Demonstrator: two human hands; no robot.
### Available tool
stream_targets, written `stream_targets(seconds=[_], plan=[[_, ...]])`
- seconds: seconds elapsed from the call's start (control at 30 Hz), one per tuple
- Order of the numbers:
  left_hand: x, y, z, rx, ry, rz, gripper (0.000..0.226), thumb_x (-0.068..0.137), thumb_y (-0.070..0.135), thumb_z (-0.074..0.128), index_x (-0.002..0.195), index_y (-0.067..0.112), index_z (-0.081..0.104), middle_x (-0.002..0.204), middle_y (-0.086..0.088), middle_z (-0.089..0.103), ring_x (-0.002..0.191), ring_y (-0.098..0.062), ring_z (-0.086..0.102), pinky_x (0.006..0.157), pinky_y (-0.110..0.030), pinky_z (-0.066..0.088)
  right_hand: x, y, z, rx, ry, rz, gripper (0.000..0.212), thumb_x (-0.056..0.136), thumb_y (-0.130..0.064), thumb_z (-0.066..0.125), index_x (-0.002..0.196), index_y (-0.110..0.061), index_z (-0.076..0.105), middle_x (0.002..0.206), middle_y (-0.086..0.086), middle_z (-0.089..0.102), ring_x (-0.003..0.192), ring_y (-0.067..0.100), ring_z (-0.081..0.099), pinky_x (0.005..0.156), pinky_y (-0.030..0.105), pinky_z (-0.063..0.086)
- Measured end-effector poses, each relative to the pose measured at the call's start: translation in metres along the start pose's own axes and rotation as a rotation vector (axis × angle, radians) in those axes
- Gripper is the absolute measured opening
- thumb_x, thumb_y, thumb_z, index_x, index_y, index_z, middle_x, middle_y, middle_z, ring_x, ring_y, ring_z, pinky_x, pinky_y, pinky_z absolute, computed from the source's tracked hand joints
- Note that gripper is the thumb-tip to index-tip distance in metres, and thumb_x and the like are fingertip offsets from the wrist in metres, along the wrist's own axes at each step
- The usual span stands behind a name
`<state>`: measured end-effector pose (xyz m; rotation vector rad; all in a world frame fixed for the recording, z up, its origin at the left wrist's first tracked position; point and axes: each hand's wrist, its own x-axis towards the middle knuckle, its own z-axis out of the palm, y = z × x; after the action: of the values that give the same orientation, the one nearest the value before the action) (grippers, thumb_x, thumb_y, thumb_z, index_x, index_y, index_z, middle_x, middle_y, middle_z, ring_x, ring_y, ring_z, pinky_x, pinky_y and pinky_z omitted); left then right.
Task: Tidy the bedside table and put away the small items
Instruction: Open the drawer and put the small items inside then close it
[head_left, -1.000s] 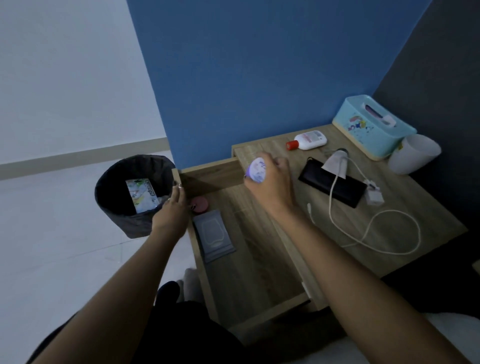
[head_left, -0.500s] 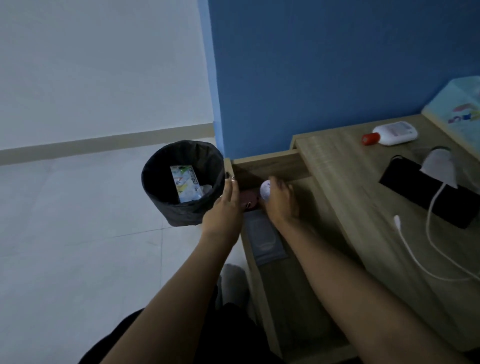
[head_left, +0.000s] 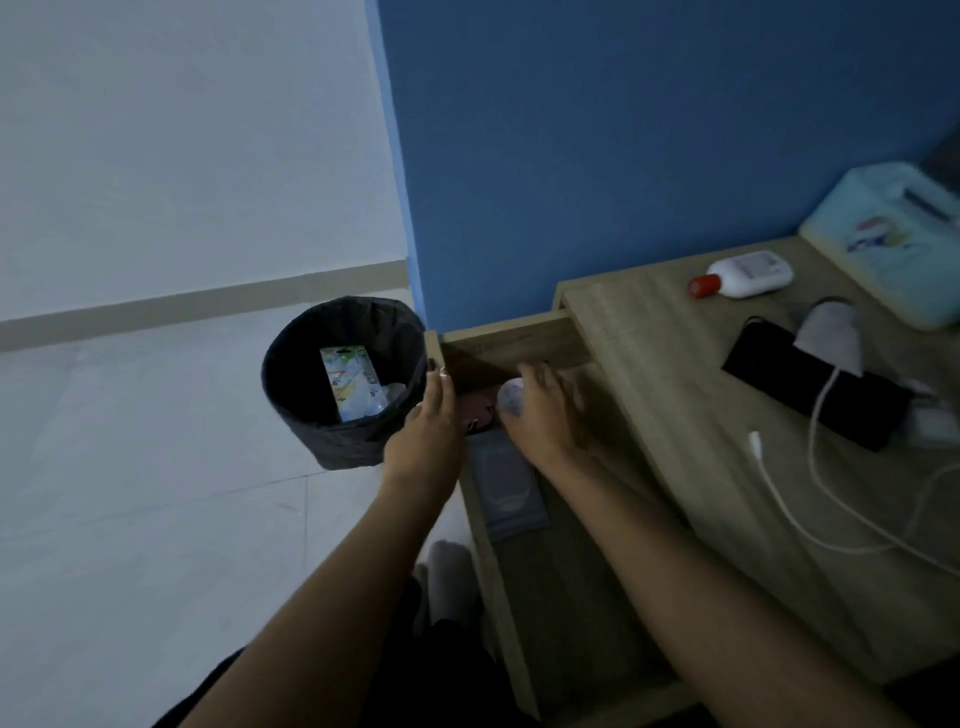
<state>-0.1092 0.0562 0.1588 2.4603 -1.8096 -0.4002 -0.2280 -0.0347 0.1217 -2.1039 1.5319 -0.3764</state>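
The wooden bedside table (head_left: 654, 374) has its drawer (head_left: 498, 592) pulled out. My right hand (head_left: 545, 415) is inside the drawer's far left corner and grips a small white round container (head_left: 509, 396). Next to it lies a pink round item (head_left: 475, 408), and in front of that a grey wipes packet (head_left: 506, 486). My left hand (head_left: 428, 431) rests on the drawer's left edge, fingers straight. On the tabletop lie a white bottle with a red cap (head_left: 745, 274), a black pouch (head_left: 810, 402) and a white charger with cable (head_left: 831, 332).
A black bin (head_left: 343, 379) with a printed package inside stands on the white floor left of the drawer. A light blue tissue box (head_left: 883, 239) sits at the table's back right. The blue wall runs behind the table.
My right hand carried the white container from above the tabletop edge down into the drawer's far left corner. The view swung left. My left hand stays on the drawer's edge.
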Motion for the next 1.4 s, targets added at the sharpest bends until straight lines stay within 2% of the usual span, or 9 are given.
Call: stream_targets(seconds=[0.17,0.27,0.37,0.5,0.63,0.83,1.0,1.2,1.4], plan=[[0.002,0.014,-0.010,0.121,-0.024,-0.047,0.071,0.097,0.015,0.042,0.152,0.009,-0.001,0.161,-0.010,0.003,0.148,-0.032,0.007,0.112,-0.052,0.029,-0.028,0.010,-0.097,0.006,0.279,-0.110,0.029,0.089,-0.027,0.055,0.115,-0.015,0.059,0.113,0.009,0.064,0.105,0.028,0.057,0.082,0.038,0.050],[0.002,0.052,-0.010,0.073,-0.004,0.018,0.073,0.097,0.036,0.041,0.152,0.011,0.000,0.161,-0.011,0.002,0.149,-0.031,0.000,0.117,-0.052,0.019,-0.028,0.046,-0.152,-0.078,0.354,-0.055,0.026,0.084,-0.018,0.056,0.109,-0.011,0.062,0.110,0.013,0.065,0.103,0.033,0.058,0.083,0.038,0.048],[0.000,0.101,-0.007,-0.056,-0.047,0.257,0.075,0.097,0.051,0.033,0.153,0.014,0.000,0.162,-0.006,-0.005,0.149,-0.025,-0.006,0.121,-0.051,0.009,-0.027,0.085,-0.185,-0.224,0.291,0.060,0.033,0.083,-0.017,0.057,0.115,-0.009,0.060,0.115,0.017,0.061,0.109,0.036,0.054,0.090,0.038,0.043],[0.001,0.151,-0.003,-0.077,-0.083,0.476,0.081,0.095,0.052,0.038,0.153,0.014,-0.004,0.162,-0.005,-0.005,0.149,-0.023,-0.007,0.122,-0.046,0.007,-0.030,0.116,-0.206,-0.365,0.218,0.115,0.042,0.084,-0.023,0.058,0.124,-0.011,0.055,0.125,0.012,0.055,0.113,0.034,0.049,0.092,0.039,0.042],[0.007,0.164,0.001,-0.038,-0.133,0.497,0.088,0.091,0.059,0.038,0.152,0.015,-0.008,0.162,-0.003,-0.007,0.149,-0.020,-0.009,0.122,-0.046,0.005,-0.036,0.130,-0.218,-0.429,0.196,0.136,0.056,0.079,-0.030,0.062,0.132,-0.020,0.045,0.132,0.009,0.050,0.118,0.033,0.046,0.096,0.043,0.042],[0.010,0.161,0.004,-0.071,-0.139,0.486,0.092,0.088,0.066,0.035,0.153,0.014,-0.004,0.162,-0.002,-0.005,0.149,-0.017,-0.006,0.121,-0.044,0.004,-0.037,0.145,-0.232,-0.512,0.091,0.215,0.075,0.071,-0.045,0.064,0.137,-0.029,0.033,0.133,0.005,0.053,0.122,0.033,0.042,0.097,0.048,0.030],[0.008,0.160,0.006,-0.110,-0.154,0.475,0.090,0.089,0.063,0.038,0.153,0.014,-0.003,0.162,-0.002,-0.006,0.149,-0.016,-0.006,0.122,-0.044,0.005,-0.031,0.150,-0.233,-0.484,0.030,0.242,0.071,0.069,-0.051,0.064,0.132,-0.027,0.040,0.127,0.007,0.057,0.121,0.033,0.046,0.100,0.051,0.029],[0.009,0.160,0.009,-0.112,-0.151,0.469,0.092,0.088,0.065,0.039,0.153,0.013,-0.001,0.162,-0.002,-0.004,0.150,-0.017,-0.004,0.122,-0.044,0.007,-0.025,0.141,-0.233,-0.513,0.118,0.160,0.057,0.073,-0.044,0.069,0.118,-0.015,0.049,0.122,0.011,0.056,0.113,0.032,0.053,0.095,0.044,0.037],[0.010,0.160,-0.001,-0.061,-0.119,0.499,0.082,0.094,0.056,0.036,0.153,0.011,0.002,0.162,-0.006,0.003,0.150,-0.020,0.000,0.121,-0.041,0.006,-0.012,0.112,-0.236,-0.310,0.235,0.068,0.060,0.076,-0.034,0.072,0.127,-0.012,0.048,0.124,0.016,0.053,0.111,0.036,0.054,0.083,0.041,0.047]])
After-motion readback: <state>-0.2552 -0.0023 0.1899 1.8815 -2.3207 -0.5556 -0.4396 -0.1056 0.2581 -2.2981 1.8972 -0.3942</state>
